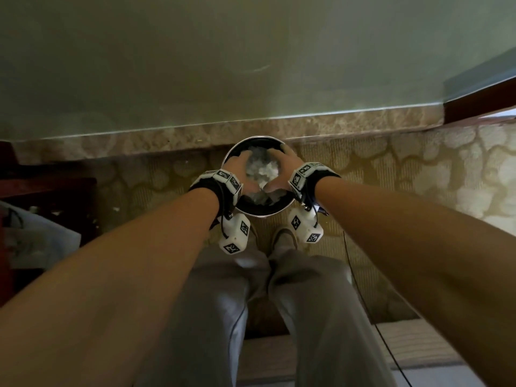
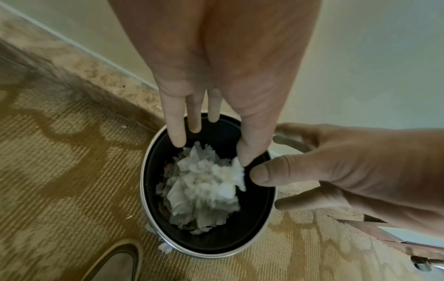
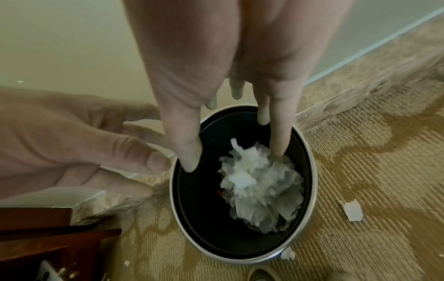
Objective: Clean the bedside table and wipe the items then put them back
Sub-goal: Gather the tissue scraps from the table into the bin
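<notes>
Both hands [image 1: 242, 174] [image 1: 282, 171] hang spread-fingered over the paper-filled bin [image 1: 252, 210]

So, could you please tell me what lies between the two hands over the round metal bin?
Crumpled white tissue paper in the bin, seen in both wrist views; left hand and right hand hold nothing.

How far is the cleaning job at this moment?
Done, it seems: crumpled white tissue lies in the bin. In hand: both hands are open above the bin, left hand and right hand, holding nothing. Left: paper scraps lie on the carpet. The bedside table's top and its items are not visible, so wiping and putting back cannot be judged.
</notes>
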Demonstrator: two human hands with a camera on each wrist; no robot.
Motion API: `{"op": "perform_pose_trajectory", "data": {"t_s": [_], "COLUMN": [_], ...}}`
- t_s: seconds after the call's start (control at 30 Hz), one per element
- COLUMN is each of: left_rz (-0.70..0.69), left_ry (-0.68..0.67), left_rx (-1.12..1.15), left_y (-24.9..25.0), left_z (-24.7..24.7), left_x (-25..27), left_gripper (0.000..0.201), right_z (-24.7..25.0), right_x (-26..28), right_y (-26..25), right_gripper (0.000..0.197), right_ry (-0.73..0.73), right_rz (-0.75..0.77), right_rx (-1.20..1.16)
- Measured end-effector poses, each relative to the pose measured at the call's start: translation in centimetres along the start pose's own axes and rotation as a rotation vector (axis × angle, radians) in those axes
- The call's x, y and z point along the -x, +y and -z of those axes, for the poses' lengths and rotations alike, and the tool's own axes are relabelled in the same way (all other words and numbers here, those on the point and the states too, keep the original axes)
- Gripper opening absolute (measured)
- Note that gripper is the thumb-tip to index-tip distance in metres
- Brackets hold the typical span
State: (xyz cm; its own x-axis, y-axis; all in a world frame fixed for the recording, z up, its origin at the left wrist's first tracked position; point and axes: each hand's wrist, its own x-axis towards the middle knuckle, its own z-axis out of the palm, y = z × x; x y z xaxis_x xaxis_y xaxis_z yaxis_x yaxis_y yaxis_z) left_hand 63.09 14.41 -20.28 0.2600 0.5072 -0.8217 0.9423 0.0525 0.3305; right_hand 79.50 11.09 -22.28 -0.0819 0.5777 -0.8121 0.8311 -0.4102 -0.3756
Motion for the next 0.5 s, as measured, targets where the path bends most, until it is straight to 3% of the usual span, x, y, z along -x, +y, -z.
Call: {"op": "perform_pose_trajectory", "data": {"t_s": [0.1, 0.23, 0.4, 0.5], "left_rz": [-0.015, -0.038, -0.058, -0.023], "left_ry": [0.027, 0.073, 0.127, 0.170], "left_rx": [-0.013, 0.006, -0.015, -0.015], "left_y": [1.1, 2.6, 5.0, 5.7], "left_z": [2.2, 6.0, 11.6, 14.5], "left_x": [3.5, 9.6, 20.0, 26.7], "left_gripper": [0.090, 0.072, 0.059, 0.061], "right_z": [2.2, 6.0, 10.9, 13.6], "right_x": [3.3, 9.0, 17.8, 23.0], "right_y": [-1.9, -5.0, -10.4, -14.3], "right_gripper": [0.107, 0.078, 0.069, 0.067], "right_ry": [0.003, 0.006, 0.044, 0.071], "right_rz": [0.001, 0.028, 0.063, 0.112], "right_rx": [0.031, 0.075, 0.187, 0.251]}}
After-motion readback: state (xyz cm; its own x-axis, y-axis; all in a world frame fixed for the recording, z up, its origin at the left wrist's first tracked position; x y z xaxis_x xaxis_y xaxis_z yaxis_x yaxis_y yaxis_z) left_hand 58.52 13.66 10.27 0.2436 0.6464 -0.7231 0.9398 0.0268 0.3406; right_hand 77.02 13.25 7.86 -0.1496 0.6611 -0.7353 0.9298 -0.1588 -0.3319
